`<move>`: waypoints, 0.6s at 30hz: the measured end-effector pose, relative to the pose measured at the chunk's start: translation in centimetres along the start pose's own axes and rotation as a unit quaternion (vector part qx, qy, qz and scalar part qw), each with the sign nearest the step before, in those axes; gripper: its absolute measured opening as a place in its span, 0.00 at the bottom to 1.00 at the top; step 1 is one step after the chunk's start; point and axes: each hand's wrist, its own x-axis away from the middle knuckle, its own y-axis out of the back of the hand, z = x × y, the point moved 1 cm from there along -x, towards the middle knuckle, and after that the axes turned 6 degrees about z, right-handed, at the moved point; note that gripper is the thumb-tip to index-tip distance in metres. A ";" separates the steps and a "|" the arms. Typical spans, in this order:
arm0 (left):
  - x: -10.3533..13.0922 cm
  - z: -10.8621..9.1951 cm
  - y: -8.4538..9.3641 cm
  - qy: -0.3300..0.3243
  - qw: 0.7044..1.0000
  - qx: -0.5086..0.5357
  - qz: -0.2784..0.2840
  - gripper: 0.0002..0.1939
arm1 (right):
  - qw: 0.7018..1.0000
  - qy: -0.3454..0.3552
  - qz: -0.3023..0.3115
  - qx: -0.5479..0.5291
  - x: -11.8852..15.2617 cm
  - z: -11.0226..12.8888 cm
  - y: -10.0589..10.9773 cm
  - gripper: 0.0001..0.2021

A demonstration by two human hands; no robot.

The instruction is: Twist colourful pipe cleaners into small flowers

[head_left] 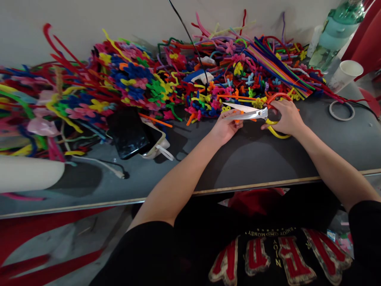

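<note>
Scissors with one red-orange handle and one yellow handle are in my right hand, its fingers through and around the handles. The blades stand apart and point left. Near their tips, my left hand pinches a small piece of orange pipe cleaner; the lower blade passes in front of these fingers and partly hides the piece. Just beyond both hands lie a longer orange pipe cleaner and many small bent pipe-cleaner flowers.
A black phone overlaps a white case on the grey table. Pipe cleaners are heaped along the wall, with a straight bundle at right. A paper cup, a green bottle and a tape roll stand or lie farther right.
</note>
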 end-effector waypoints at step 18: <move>-0.2 0.0 0.0 -0.006 1.000 0.009 -0.012 0.18 | 1.000 -0.018 -0.016 -0.009 0.1 0.2 -0.3 0.26</move>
